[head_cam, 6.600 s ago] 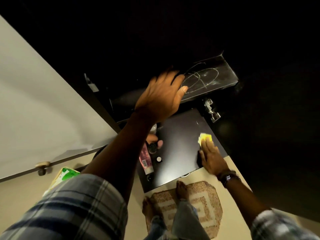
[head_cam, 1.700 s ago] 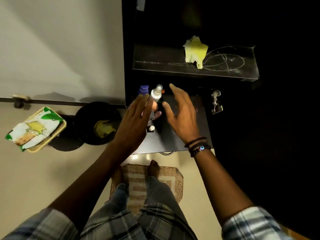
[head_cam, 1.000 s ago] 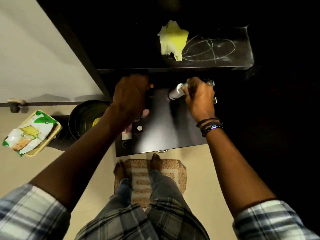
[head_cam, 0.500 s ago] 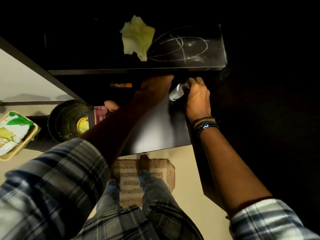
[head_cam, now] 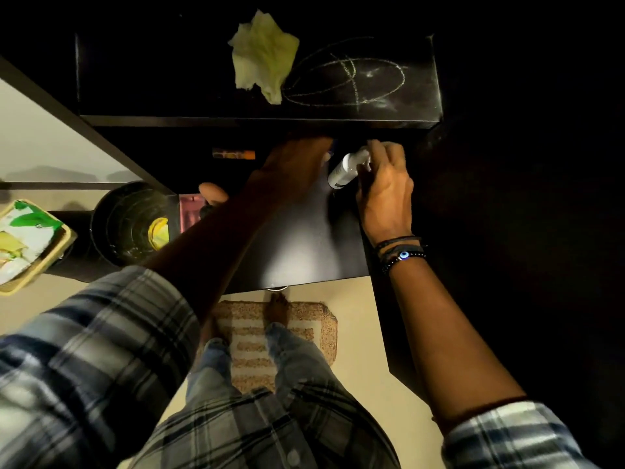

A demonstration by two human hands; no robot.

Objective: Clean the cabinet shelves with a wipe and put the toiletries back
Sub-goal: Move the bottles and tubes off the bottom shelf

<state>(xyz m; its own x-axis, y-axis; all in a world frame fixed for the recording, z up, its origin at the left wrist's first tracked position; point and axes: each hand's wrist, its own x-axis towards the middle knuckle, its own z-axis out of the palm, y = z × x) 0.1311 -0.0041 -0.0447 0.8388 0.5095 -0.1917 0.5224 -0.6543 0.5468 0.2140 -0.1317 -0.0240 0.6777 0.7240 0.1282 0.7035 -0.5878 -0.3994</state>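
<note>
A crumpled yellow wipe [head_cam: 263, 59] lies on the dark upper shelf [head_cam: 189, 96], beside pale circular smear marks [head_cam: 351, 82]. Below it, my right hand [head_cam: 385, 194] grips a white bottle [head_cam: 346, 170], tilted, at the back right of the lower shelf [head_cam: 304, 245]. My left hand [head_cam: 297, 160] reaches in just left of the bottle. Its fingers are lost in the shadow under the upper shelf, and a bit of blue shows at its fingertips. A pink tube [head_cam: 189, 211] and a peach-coloured item [head_cam: 213, 192] stand at the shelf's left end.
On the floor to the left stands a black bin [head_cam: 132, 225] holding a used yellow wipe. A pack of wipes lies in a tray [head_cam: 23, 238] beside it. An open white cabinet door [head_cam: 50, 140] hangs left. My feet stand on a patterned mat [head_cam: 304, 333].
My left hand has moved from the shelf's left side to beside the right hand. The right hand picked up the white bottle and carried it to the back right.
</note>
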